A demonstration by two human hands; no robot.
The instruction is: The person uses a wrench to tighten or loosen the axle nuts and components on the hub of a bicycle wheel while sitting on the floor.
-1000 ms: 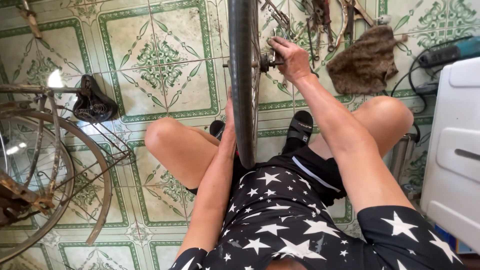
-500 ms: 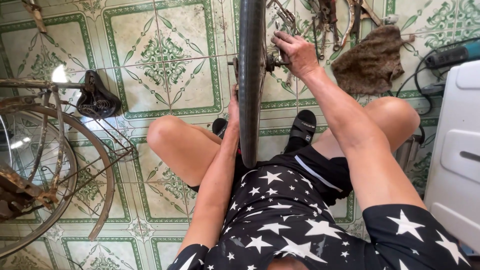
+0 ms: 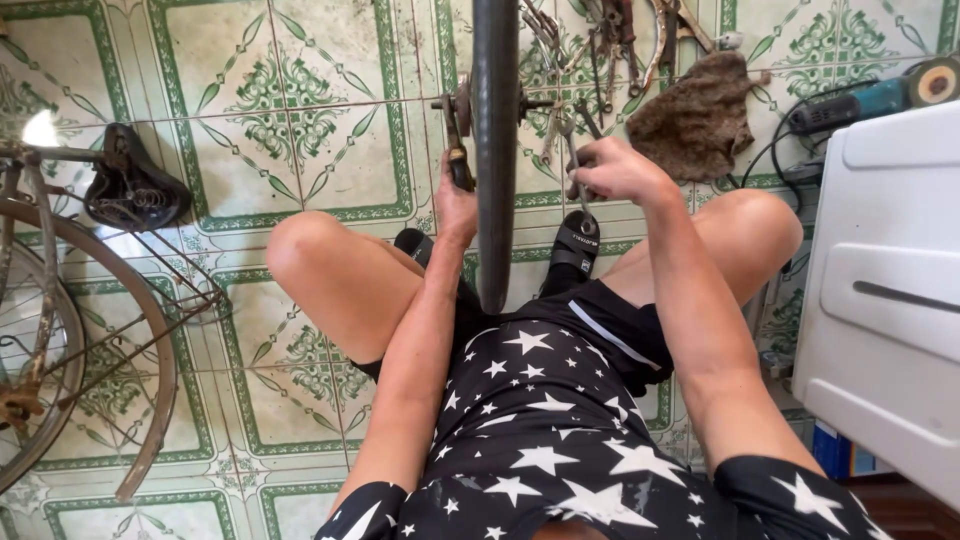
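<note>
At upper centre of the frame, the right hand has dropped from the hub, grip now clamped on a wrench right of the upright wheel, while the left hand holds a tool handle opposite, bracing the axle.

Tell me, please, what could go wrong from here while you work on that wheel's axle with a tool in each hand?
1. The right hand pulls a wrench close to the spokes; a slip could likely knock the knuckles.
2. The wheel stands upright between the knees, steadied only by the left hand holding a tool; it might tip or roll.
3. Loose tools lie on the tiled floor near the sandalled feet.
</note>
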